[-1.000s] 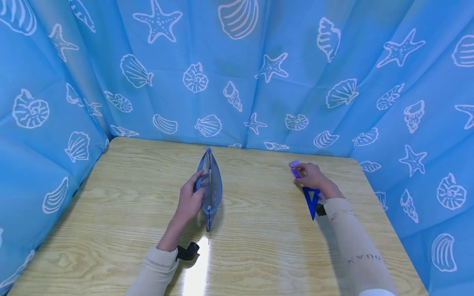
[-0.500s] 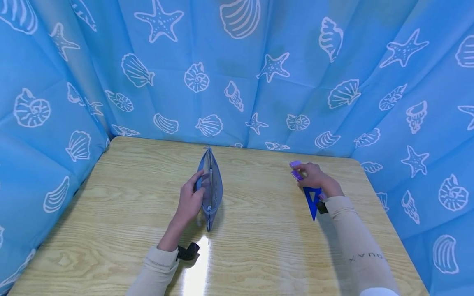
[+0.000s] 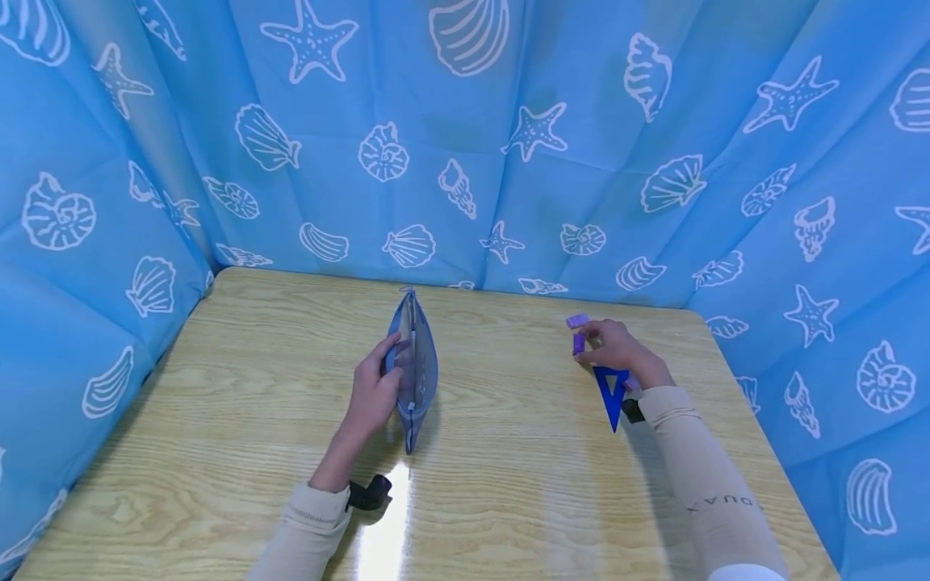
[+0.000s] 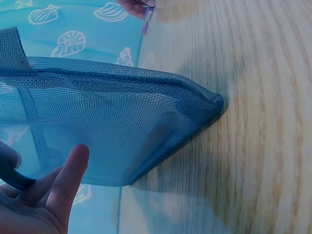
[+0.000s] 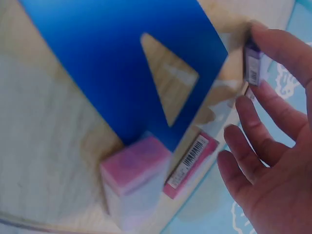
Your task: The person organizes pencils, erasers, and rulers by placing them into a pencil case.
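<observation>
Pinching the purple box between thumb and finger, your right hand has its other fingers spread loosely. The box's longer side seems to run away from you — much like the mouth of the mesh pouch, which sits well off to the box's left. Your left hand grips that pouch by its left side, mouth gaping upward, so it is the nearer hand there. A lilac box lies just beyond the purple one; you can't tell whether they touch. On your side of the right fingers lies the blue triangle, with a pink-and-white box and a pink box by its edge — close to your right wrist, where a low sweep could nudge them.
</observation>
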`<state>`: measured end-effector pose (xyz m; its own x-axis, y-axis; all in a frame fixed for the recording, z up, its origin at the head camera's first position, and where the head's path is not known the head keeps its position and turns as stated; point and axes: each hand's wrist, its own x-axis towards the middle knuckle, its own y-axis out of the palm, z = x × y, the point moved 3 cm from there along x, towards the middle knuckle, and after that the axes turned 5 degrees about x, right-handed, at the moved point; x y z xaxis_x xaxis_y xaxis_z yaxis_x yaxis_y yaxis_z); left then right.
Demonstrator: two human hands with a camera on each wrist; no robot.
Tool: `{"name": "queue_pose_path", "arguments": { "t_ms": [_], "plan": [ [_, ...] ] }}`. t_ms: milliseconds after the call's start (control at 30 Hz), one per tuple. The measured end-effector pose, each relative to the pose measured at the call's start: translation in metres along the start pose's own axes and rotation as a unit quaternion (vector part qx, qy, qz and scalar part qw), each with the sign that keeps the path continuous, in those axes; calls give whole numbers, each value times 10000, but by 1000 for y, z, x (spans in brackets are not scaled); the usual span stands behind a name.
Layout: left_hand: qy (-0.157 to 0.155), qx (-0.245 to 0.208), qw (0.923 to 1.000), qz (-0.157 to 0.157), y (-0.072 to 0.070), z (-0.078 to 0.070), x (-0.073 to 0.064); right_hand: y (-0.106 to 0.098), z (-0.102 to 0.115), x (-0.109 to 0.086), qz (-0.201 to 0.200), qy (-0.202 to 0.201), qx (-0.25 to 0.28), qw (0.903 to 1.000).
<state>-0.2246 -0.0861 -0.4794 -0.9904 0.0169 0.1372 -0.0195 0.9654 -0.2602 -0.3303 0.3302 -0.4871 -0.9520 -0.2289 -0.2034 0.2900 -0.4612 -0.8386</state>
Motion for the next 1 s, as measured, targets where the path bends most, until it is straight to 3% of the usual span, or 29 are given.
{"name": "queue_pose_path", "arguments": {
  "t_ms": [500, 1000],
  "plan": [
    [37, -94, 9999, -38, 0, 0, -1, 6, -13, -1, -530, -141, 561, 9969],
    [44, -30, 9999, -153, 0, -1, -1, 10, 6, -24, -801, -485, 1295, 9871]
  ]
}}
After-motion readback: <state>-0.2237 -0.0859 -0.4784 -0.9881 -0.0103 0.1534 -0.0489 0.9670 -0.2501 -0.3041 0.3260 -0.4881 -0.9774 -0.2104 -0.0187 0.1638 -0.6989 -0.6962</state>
